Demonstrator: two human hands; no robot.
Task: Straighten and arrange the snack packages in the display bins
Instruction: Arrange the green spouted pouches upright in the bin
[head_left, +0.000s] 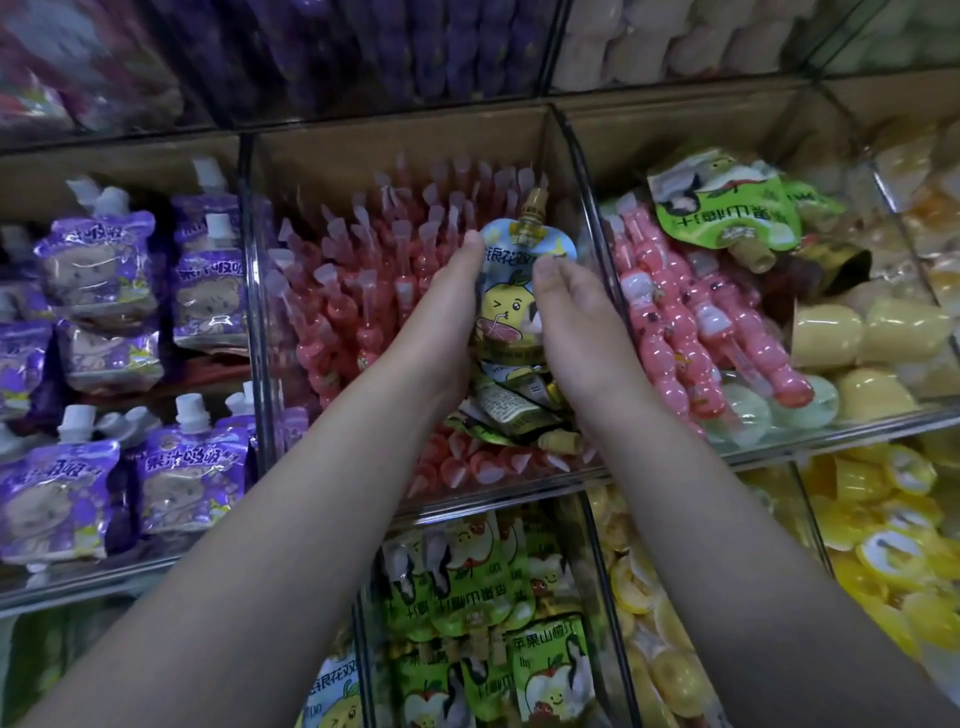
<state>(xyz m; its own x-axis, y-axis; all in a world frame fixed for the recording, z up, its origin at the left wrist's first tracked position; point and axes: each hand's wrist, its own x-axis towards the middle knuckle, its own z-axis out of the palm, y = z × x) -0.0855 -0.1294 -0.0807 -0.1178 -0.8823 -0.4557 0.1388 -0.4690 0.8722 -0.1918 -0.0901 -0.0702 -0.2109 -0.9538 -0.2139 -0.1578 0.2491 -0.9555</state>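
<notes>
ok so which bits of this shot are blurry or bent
Head view: the top shelf packs are smeared and dim; the pale blue pouch between the left hand and right hand is sharp; the clear bin divider bows from wide-angle distortion, with faint glare.

Brown backboard (405, 140), perhaps cardboard; grey shelf rail (78, 590) lower left.

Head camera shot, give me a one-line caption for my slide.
Left hand and right hand hold a light-blue spouted pouch over the bin of pink stick snacks.
</notes>
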